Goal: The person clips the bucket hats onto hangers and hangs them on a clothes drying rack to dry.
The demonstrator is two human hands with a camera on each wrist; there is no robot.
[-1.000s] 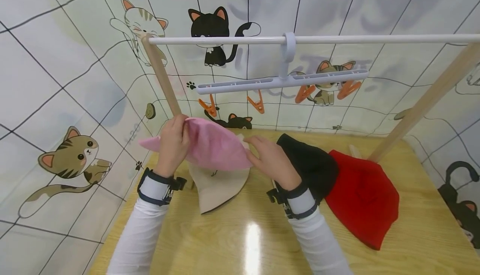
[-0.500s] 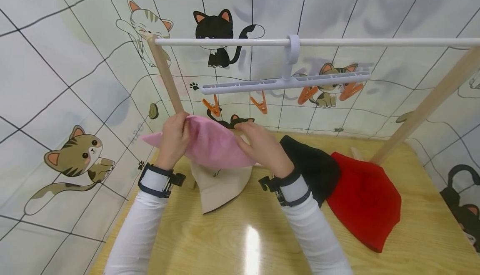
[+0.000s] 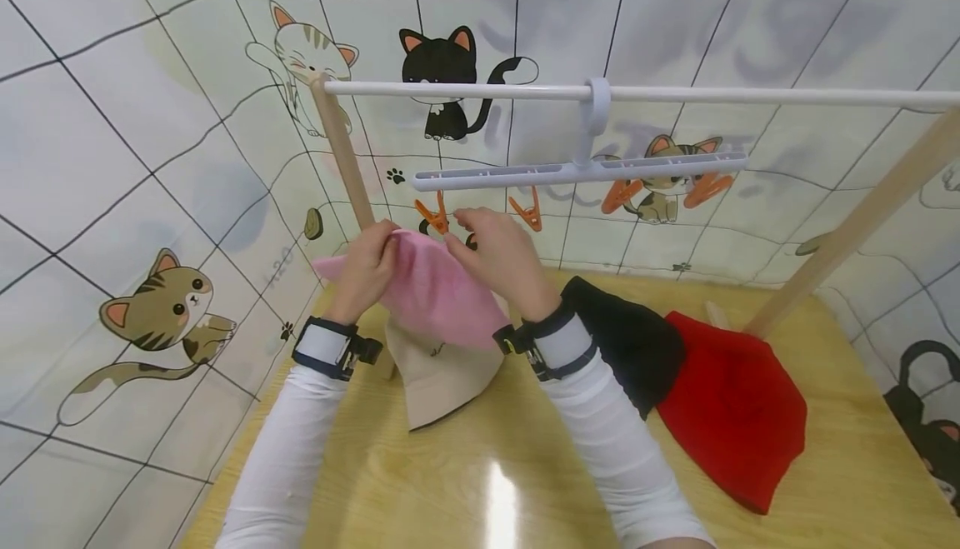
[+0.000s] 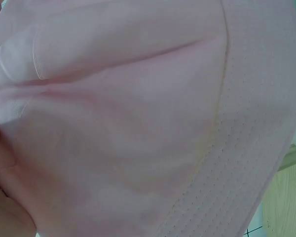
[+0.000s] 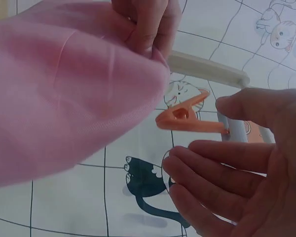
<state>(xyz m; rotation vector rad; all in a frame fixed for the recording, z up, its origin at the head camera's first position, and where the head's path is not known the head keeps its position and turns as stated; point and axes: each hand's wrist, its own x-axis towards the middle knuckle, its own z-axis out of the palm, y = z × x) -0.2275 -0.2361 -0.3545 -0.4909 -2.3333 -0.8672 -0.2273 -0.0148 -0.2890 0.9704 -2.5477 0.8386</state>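
My left hand [image 3: 366, 270] pinches the edge of a pink bucket hat [image 3: 442, 291] in front of the rack's left post. That hat's stitched brim fills most of the left wrist view. My right hand [image 5: 246, 173] is off the hat, its fingers extended and the thumb apart from them. Just beyond its fingertips hangs the leftmost orange clip [image 5: 187, 118], with a small gap left between thumb and fingers around the clip's handle end. The clip dangles from a pale hanger [image 3: 585, 170] on a white rod [image 3: 480, 92]. A cream hat [image 3: 442, 382] lies below the pink one, partly covered.
To the right on the wooden table [image 3: 420, 482] lie a black hat [image 3: 626, 332] and a red hat [image 3: 738, 407], overlapping. More orange clips hang along the hanger. Wooden posts [image 3: 855, 216] hold the rod at both sides, with a cat-print backdrop behind.
My right hand has let go of the pink hat's right side and risen up and left to the leftmost clip. The left hand keeps its grip. The head view has shifted slightly.
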